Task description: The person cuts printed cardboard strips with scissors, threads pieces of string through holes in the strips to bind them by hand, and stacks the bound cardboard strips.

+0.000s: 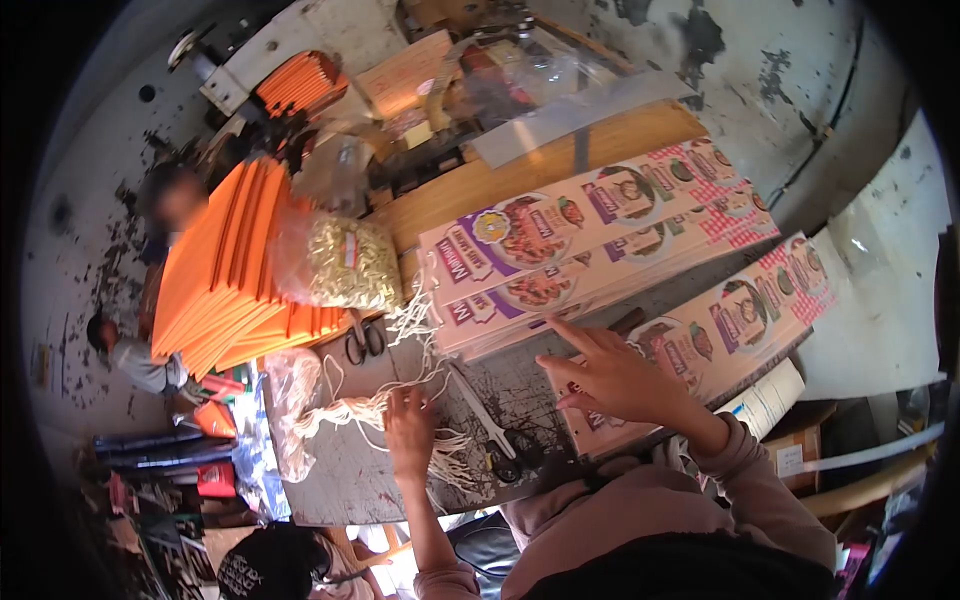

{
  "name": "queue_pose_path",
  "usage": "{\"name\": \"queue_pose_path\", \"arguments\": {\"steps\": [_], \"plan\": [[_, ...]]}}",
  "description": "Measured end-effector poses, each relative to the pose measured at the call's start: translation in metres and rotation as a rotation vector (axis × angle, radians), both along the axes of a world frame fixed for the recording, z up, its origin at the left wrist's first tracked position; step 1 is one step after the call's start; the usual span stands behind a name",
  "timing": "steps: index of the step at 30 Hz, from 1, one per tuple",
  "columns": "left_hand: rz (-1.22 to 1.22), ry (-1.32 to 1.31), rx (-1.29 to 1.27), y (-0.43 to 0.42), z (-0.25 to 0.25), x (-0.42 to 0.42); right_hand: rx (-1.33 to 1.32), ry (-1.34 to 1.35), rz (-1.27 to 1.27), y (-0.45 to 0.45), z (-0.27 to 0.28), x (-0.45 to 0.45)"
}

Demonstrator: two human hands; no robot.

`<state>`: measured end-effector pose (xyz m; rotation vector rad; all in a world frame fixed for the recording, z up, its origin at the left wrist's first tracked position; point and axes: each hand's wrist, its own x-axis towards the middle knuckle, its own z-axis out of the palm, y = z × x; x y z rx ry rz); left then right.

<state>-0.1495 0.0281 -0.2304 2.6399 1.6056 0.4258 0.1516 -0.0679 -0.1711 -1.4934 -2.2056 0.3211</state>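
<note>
My left hand (pixel 410 435) is closed over a bundle of white strings (pixel 350 412), whose loose ends spill out on the grey worktable. My right hand (pixel 622 382) is open, its fingers spread over the near pile of printed cardboard sheets (pixel 745 330). Its index finger points toward the larger stack of printed sheets (pixel 560 225) behind; whether it touches that stack, I cannot tell. Between my hands lies a pair of scissors (pixel 485 415) with black handles. A second black-handled pair (pixel 365 340) rests farther back, near more white strings (pixel 412 315).
Orange folded sheets (pixel 225 265) are piled at the left, beside a clear bag of small yellowish pieces (pixel 355 265). A roll of white material (pixel 770 395) sits at the right. Other people (pixel 270 565) are at the left and lower left. Plastic wrap (pixel 585 115) covers part of the back.
</note>
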Motion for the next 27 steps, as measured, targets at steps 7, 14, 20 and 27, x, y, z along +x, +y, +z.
{"name": "queue_pose_path", "arguments": {"steps": [7, 14, 20, 27], "plan": [[-0.14, -0.676, -0.169, -0.046, 0.078, 0.056, -0.18, 0.541, 0.091, -0.012, 0.007, -0.015], [-0.374, -0.726, -0.408, -0.07, 0.073, 0.095, -0.056, 0.83, 0.048, -0.021, 0.013, -0.035], [-0.398, -0.4, -0.235, -0.035, 0.043, 0.066, -0.252, 0.973, 0.142, -0.023, 0.014, -0.02], [-0.018, -0.405, -0.015, 0.002, -0.01, 0.011, -0.108, 1.126, 0.284, -0.022, 0.02, -0.003]]}}
